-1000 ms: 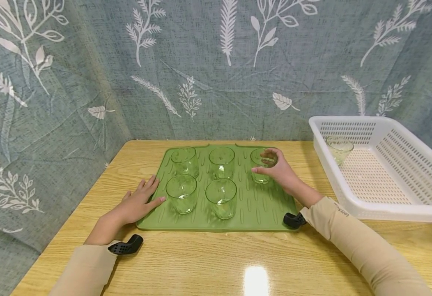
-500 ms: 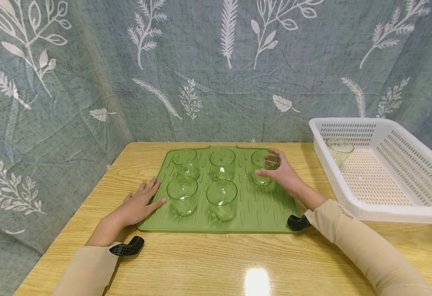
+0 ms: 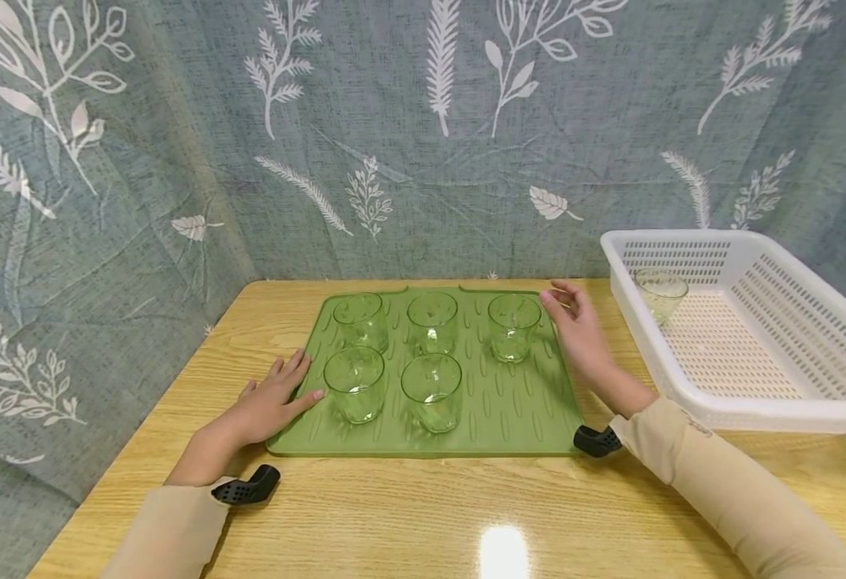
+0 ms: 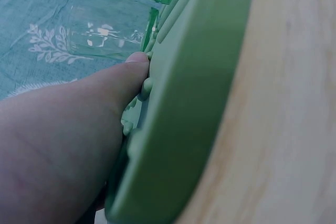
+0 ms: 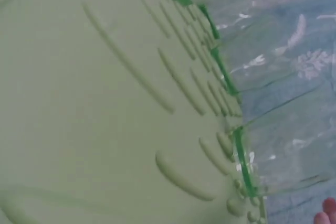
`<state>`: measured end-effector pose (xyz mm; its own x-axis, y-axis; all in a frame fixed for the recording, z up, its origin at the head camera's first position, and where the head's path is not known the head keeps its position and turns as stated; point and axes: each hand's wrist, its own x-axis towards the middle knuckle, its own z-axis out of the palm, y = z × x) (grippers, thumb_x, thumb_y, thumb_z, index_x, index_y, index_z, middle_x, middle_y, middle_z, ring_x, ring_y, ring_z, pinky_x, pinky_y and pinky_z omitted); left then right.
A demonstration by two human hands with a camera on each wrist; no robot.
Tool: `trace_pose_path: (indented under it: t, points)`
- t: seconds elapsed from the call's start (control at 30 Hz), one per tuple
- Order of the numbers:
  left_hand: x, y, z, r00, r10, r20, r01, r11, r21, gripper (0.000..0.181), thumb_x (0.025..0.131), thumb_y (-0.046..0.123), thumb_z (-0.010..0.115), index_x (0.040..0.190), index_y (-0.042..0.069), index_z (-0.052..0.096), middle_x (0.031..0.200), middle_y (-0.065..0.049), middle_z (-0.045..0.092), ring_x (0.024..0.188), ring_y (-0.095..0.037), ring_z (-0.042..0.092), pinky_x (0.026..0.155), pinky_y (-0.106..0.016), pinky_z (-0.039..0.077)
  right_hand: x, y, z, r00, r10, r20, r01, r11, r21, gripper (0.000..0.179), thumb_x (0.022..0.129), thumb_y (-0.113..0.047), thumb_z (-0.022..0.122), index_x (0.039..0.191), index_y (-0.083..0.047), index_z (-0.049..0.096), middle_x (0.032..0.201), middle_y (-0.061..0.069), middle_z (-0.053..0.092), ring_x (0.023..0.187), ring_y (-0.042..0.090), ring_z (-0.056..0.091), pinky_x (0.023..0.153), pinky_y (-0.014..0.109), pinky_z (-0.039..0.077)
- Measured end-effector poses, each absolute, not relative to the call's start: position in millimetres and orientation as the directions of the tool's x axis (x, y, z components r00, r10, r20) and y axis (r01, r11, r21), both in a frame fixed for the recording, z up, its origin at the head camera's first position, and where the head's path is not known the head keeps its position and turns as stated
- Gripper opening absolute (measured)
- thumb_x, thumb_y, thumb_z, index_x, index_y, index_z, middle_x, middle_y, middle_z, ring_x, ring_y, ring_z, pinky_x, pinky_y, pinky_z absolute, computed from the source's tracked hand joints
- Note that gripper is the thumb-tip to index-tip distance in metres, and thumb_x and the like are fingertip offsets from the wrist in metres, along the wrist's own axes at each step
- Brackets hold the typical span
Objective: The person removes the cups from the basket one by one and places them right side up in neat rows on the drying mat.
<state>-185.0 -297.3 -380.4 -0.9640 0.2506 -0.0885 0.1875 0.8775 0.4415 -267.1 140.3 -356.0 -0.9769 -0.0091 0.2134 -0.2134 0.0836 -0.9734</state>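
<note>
Several clear green glasses stand upright on a green ribbed mat (image 3: 510,418). At the mat's back right is one glass (image 3: 513,328); my right hand (image 3: 581,331) is just right of it, fingers loosely bent and holding nothing. In the right wrist view that glass (image 5: 286,150) stands apart from the fingertips (image 5: 328,212). My left hand (image 3: 267,404) rests flat on the mat's left edge, its thumb near the front left glass (image 3: 355,386). The left wrist view has the thumb (image 4: 137,59) on the mat's surface. Another glass (image 3: 432,394) stands front middle, with two more behind.
To the right stands a white slotted plastic basket (image 3: 691,402) with one glass (image 3: 660,296) in its back left corner. The wooden table (image 3: 365,515) runs in front of the mat. A patterned blue-grey cloth (image 3: 408,201) hangs behind.
My right hand was around the back right glass; it has let go and moved right, off it. The glass stays on the mat. My left hand has not moved.
</note>
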Motion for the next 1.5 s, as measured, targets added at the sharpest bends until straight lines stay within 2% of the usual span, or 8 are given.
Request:
trace_pose_path:
  t: [0.1,0.27,0.37,0.5,0.67,0.97,1.27,1.5]
  points:
    - [-184.9,-296.8,-380.0,-0.964,0.252,-0.087,0.19,0.877,0.441,0.084,0.108,0.05,0.048,0.162,-0.006,0.017,0.167,-0.029,0.004,0.149,-0.056,-0.001,0.106,-0.082,0.0,-261.8,139.3,-353.2,-0.962,0.03,0.27,-0.269,0.033,-0.963,0.041,0.111,-0.016,0.046,0.146,0.005,0.039,0.133,0.014,0.05,0.128,0.025,0.049,0.111,0.035,0.038]
    - [-184.4,-296.2,-379.5,-0.964,0.253,-0.084,0.192,0.877,0.441,0.084,0.108,0.05,0.048,0.161,-0.006,0.017,0.167,-0.029,0.004,0.149,-0.056,0.0,0.106,-0.082,0.001,-251.8,134.8,-348.1,-0.925,0.078,0.373,-0.379,-0.083,-0.922,0.024,0.109,-0.006,0.048,0.132,0.003,0.05,0.117,0.004,0.058,0.113,0.011,0.057,0.108,0.034,0.042]
    - [-184.9,-296.6,-380.2,-0.964,0.253,-0.084,0.192,0.877,0.44,0.084,0.108,0.05,0.048,0.161,-0.006,0.017,0.167,-0.029,0.004,0.149,-0.056,0.0,0.106,-0.082,0.001,-245.3,132.4,-343.8,-0.901,0.087,0.424,-0.432,-0.113,-0.895,0.02,0.108,-0.001,0.049,0.128,0.001,0.053,0.114,0.002,0.06,0.112,0.013,0.059,0.105,0.03,0.045]
    - [-185.4,-298.0,-380.9,-0.963,0.255,-0.084,0.194,0.878,0.437,0.084,0.108,0.05,0.048,0.161,-0.006,0.017,0.167,-0.029,0.004,0.149,-0.057,0.0,0.106,-0.082,0.001,-234.9,132.4,-335.8,-0.874,0.056,0.483,-0.486,-0.121,-0.865,0.02,0.108,-0.001,0.05,0.127,-0.002,0.056,0.114,0.002,0.062,0.112,0.015,0.06,0.102,0.025,0.046]
    - [-184.4,-297.8,-379.9,-0.964,0.252,-0.078,0.195,0.879,0.435,0.084,0.107,0.05,0.049,0.161,-0.007,0.018,0.167,-0.029,0.005,0.148,-0.058,0.001,0.105,-0.083,0.002,-222.4,137.6,-321.2,-0.828,0.001,0.561,-0.558,-0.109,-0.823,0.02,0.108,-0.002,0.049,0.125,-0.006,0.059,0.112,-0.002,0.063,0.11,0.014,0.06,0.099,0.025,0.047]
    - [-185.6,-295.7,-377.0,-0.965,0.251,-0.079,0.193,0.879,0.436,0.084,0.108,0.05,0.048,0.161,-0.006,0.016,0.167,-0.029,0.003,0.149,-0.057,-0.001,0.106,-0.082,0.0,-210.5,167.8,-281.9,-0.772,-0.013,0.635,-0.628,-0.136,-0.766,0.023,0.108,-0.002,0.048,0.124,-0.008,0.063,0.109,0.001,0.065,0.106,0.016,0.062,0.096,0.025,0.05]
    - [-183.7,-294.0,-375.7,-0.965,0.247,-0.085,0.187,0.88,0.436,0.083,0.108,0.048,0.048,0.162,-0.006,0.016,0.167,-0.029,0.004,0.149,-0.057,-0.001,0.107,-0.082,0.001,-217.9,209.5,-251.3,-0.731,0.006,0.683,-0.682,-0.049,-0.729,0.023,0.107,-0.002,0.051,0.126,-0.007,0.063,0.109,0.004,0.065,0.106,0.016,0.061,0.093,0.021,0.048]
    - [-183.3,-294.0,-377.8,-0.966,0.247,-0.083,0.188,0.881,0.435,0.083,0.108,0.048,0.049,0.161,-0.007,0.017,0.167,-0.029,0.005,0.149,-0.057,0.001,0.106,-0.082,0.002,-236.3,243.3,-241.1,-0.716,0.028,0.698,-0.691,0.12,-0.713,0.023,0.109,-0.01,0.049,0.127,-0.01,0.063,0.108,0.0,0.065,0.105,0.012,0.061,0.09,0.018,0.047]
